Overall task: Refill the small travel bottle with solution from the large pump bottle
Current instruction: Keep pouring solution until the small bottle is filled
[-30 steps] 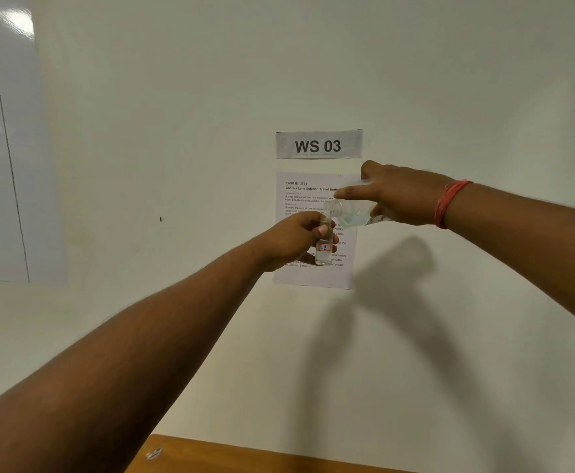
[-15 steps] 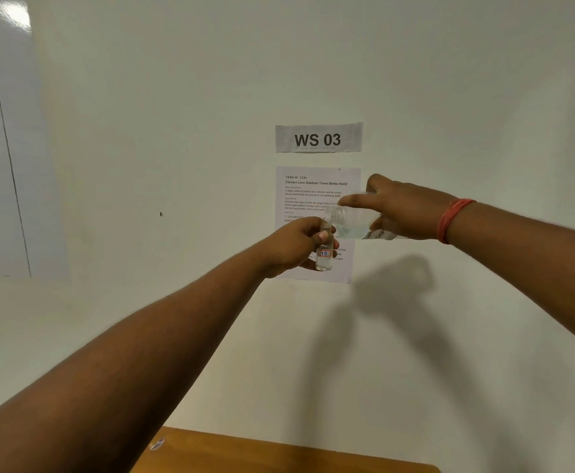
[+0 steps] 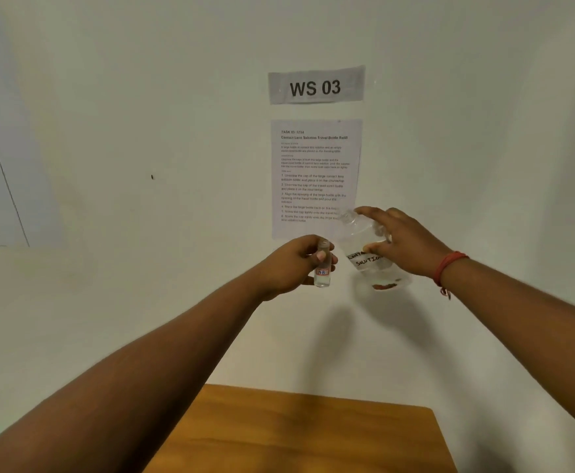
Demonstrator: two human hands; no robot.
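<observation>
My left hand [image 3: 292, 264] grips the small clear travel bottle [image 3: 322, 268] upright in mid-air; it has no cap and carries a small red-edged label. Just to its right, my right hand [image 3: 402, 244] holds the large clear bottle [image 3: 368, 254], whose hand-written label reads "contact solution". That bottle stands nearly upright with its open neck tilted up and to the left, apart from the small bottle. Little liquid shows in either bottle. A red thread band is around my right wrist.
A wooden table [image 3: 299, 435] lies below my arms at the bottom of the view. On the white wall ahead hang a "WS 03" sign [image 3: 316, 85] and a printed instruction sheet [image 3: 315, 175]. A green patch shows at the bottom left corner.
The large bottle has swung from tipped over the small bottle's mouth back to nearly upright and moved right. Both hands have lowered, and more of the table is now visible.
</observation>
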